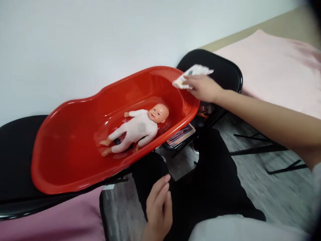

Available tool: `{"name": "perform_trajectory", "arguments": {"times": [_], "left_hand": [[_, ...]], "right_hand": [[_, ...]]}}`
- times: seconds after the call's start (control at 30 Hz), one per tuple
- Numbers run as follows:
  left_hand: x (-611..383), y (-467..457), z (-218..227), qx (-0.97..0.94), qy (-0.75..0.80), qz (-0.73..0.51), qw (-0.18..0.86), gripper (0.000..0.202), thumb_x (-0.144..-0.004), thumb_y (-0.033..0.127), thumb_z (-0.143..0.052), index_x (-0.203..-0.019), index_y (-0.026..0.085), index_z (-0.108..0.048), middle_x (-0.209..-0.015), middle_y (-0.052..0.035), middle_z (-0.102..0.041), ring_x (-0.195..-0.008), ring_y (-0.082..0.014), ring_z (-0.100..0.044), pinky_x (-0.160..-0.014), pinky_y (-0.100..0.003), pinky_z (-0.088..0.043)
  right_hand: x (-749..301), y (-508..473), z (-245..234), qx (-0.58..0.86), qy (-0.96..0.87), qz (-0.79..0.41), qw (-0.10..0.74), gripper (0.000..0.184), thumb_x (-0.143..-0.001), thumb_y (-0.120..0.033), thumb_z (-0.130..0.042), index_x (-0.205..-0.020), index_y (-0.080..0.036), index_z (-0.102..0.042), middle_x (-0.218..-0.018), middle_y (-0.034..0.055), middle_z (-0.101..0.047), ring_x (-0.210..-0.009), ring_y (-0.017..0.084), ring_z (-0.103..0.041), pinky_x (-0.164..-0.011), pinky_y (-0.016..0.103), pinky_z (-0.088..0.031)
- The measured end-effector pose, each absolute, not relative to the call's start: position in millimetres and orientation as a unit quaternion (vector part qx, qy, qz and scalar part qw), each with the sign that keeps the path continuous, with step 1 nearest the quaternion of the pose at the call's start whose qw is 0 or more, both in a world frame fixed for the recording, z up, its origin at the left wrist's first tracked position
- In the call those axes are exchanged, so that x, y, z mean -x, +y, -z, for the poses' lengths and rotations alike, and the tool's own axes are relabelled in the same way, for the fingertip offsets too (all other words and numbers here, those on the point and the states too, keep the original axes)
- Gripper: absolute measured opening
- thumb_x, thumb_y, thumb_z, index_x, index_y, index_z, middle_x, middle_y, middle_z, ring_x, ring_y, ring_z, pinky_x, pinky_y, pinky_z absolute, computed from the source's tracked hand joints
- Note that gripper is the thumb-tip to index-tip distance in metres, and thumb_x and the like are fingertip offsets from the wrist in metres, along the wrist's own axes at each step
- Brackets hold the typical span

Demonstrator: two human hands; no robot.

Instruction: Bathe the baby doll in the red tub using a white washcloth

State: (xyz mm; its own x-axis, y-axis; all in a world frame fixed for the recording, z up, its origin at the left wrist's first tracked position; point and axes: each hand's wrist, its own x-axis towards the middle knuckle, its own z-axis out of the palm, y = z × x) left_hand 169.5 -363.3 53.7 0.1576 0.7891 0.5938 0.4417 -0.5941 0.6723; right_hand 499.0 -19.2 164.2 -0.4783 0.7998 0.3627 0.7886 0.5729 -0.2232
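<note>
A red baby bathtub [67, 144] rests across black chairs. In it a baby doll [140, 129] in a white body suit lies on its back, head to the right, a grey patch on its chest. Over the tub's right end, my right hand [204, 87] grips a soft, crumpled white piece with small coloured prints [193, 74]; its exact kind is unclear. My left hand [160, 204] is held above my lap, in front of the tub. Its fingers are stretched and slightly bent, with nothing in them.
One black chair seat [215, 63] stands behind the tub's right end, another [15, 144] under its left end. A printed book or box [182, 135] lies below the tub's rim. Pink cloth [273, 67] covers a surface at right; darker pink fabric [62, 217] is at lower left.
</note>
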Motion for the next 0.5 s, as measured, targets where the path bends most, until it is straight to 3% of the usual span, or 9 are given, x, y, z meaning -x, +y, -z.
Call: {"name": "perform_trajectory", "arguments": {"times": [0.1, 0.27, 0.33, 0.4, 0.5], "left_hand": [[-140, -336, -76, -0.764, 0.422, -0.483, 0.069, 0.064, -0.094, -0.011, -0.061, -0.150, 0.019, -0.064, -0.146, -0.0143, -0.071, -0.137, -0.0244, -0.070, -0.111, -0.041, -0.063], [-78, -268, -120, -0.748, 0.513, -0.420, -0.037, 0.033, -0.104, 0.014, -0.065, -0.134, 0.026, -0.073, -0.141, -0.0084, -0.074, -0.130, -0.0258, -0.072, -0.115, -0.044, -0.058], [-56, -230, -131, -0.743, 0.594, -0.307, -0.025, 0.022, -0.108, 0.027, -0.060, -0.125, 0.025, -0.075, -0.137, -0.0082, -0.074, -0.130, -0.0280, -0.070, -0.111, -0.043, -0.059], [-38, -191, -134, -0.724, 0.675, -0.139, 0.021, 0.024, -0.107, 0.035, -0.061, -0.120, 0.022, -0.076, -0.145, -0.0118, -0.066, -0.126, -0.0305, -0.069, -0.100, -0.041, -0.061], [-20, -139, -125, -0.688, 0.715, 0.075, 0.096, 0.044, -0.092, 0.033, -0.076, -0.134, 0.020, -0.072, -0.154, -0.0177, -0.054, -0.128, -0.0351, -0.065, -0.099, -0.043, -0.058]], "right_hand": [[-505, -4, -131, 0.492, -0.857, -0.061, 0.140, 0.048, -0.100, -0.034, -0.063, -0.142, -0.016, -0.074, -0.152, 0.0157, -0.069, -0.142, 0.037, -0.064, -0.124, 0.056, -0.048], [-492, -29, -125, 0.510, -0.823, -0.076, 0.239, 0.064, -0.096, -0.040, -0.073, -0.152, -0.011, -0.066, -0.166, 0.0213, -0.054, -0.159, 0.040, -0.046, -0.135, 0.059, -0.033], [-465, -37, -128, 0.498, -0.804, -0.136, 0.295, 0.063, -0.098, -0.043, -0.072, -0.154, -0.014, -0.063, -0.167, 0.0184, -0.053, -0.158, 0.035, -0.047, -0.137, 0.054, -0.032], [-427, -35, -127, 0.493, -0.766, -0.238, 0.335, 0.055, -0.102, -0.043, -0.067, -0.150, -0.016, -0.065, -0.161, 0.0154, -0.060, -0.151, 0.030, -0.056, -0.134, 0.049, -0.037], [-368, -16, -120, 0.530, -0.654, -0.403, 0.360, 0.040, -0.105, -0.039, -0.061, -0.133, -0.012, -0.072, -0.144, 0.0175, -0.072, -0.129, 0.027, -0.068, -0.121, 0.044, -0.050]]}}
